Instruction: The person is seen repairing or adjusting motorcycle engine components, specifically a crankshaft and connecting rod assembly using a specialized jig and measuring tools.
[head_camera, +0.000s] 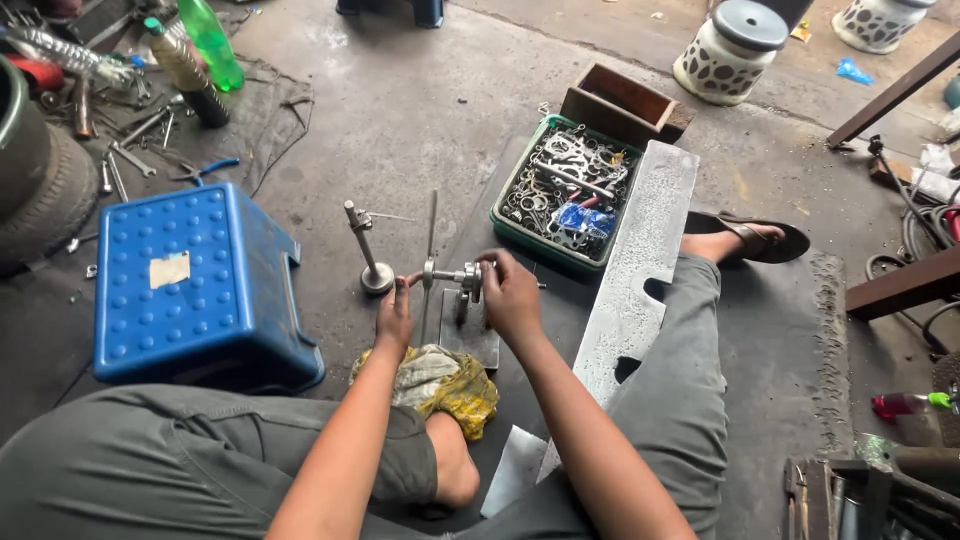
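Floor (420, 110): bare grey concrete, the largest surface; the person sits on it with knees apart and a dark mat under the legs.
Blue stool (190, 285): a plastic step stool to the person's left, its studded top bearing a small pale rectangular sticker; it stands well apart from the hands.
Metal plate (640, 270): a long speckled grey slab lying diagonally along the right leg, its upper end beside the green crate.
Green crate (560, 195): a shallow tray full of small metal parts, with a blue packet lying among them; a brown wooden box (625, 100) touches its far corner.
Rag (440, 380): yellow and white cloth bunched just below the hands.
Right hand (512, 300): palm down, fingers curled closed around the right end of the small metal fixture (455, 278), which stands on a flat base plate between the knees.
Left hand (393, 318): fingers closed, pinching the fixture's left end near its thin upright disc.
Metal stand (368, 255): a slim post on a round foot, just left of the fixture, untouched.
Open room: bare concrete lies beyond the fixture, between stool and crate.
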